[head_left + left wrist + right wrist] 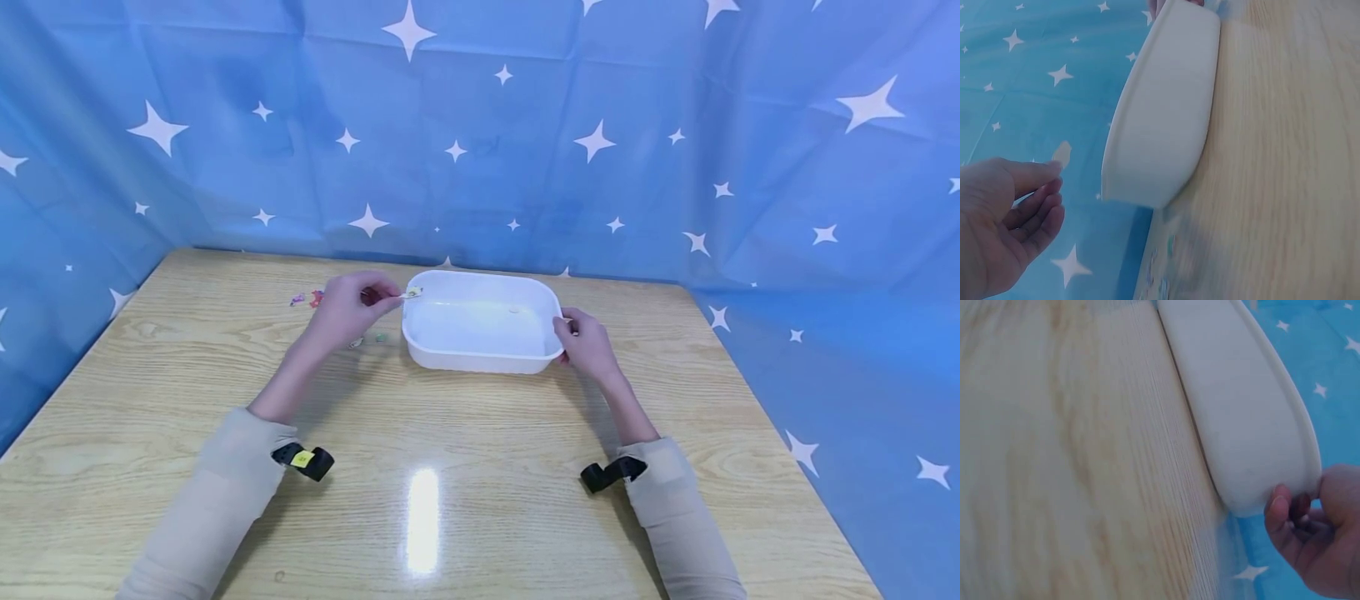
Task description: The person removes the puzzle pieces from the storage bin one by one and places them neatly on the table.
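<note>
A white oval-cornered plastic basin [480,363] stands on the wooden table. At its left rim my left hand [348,307] pinches a small flat piece [412,292], pale with some yellow, between thumb and forefinger. Seen from the left wrist, this piece [1062,155] is a thin pale oval with its back towards the camera, level with the basin's rim. My right hand [589,343] grips the right end of the basin, thumb over the rim and fingertips [1280,503] against the outer wall. One small whitish piece [513,311] shows inside the basin.
Left of the basin lie a purple piece [297,299], a red piece [317,297], a green piece [381,337] and a whitish piece [356,342], all small. A blue curtain with white stars [480,183] hangs behind the table [480,467].
</note>
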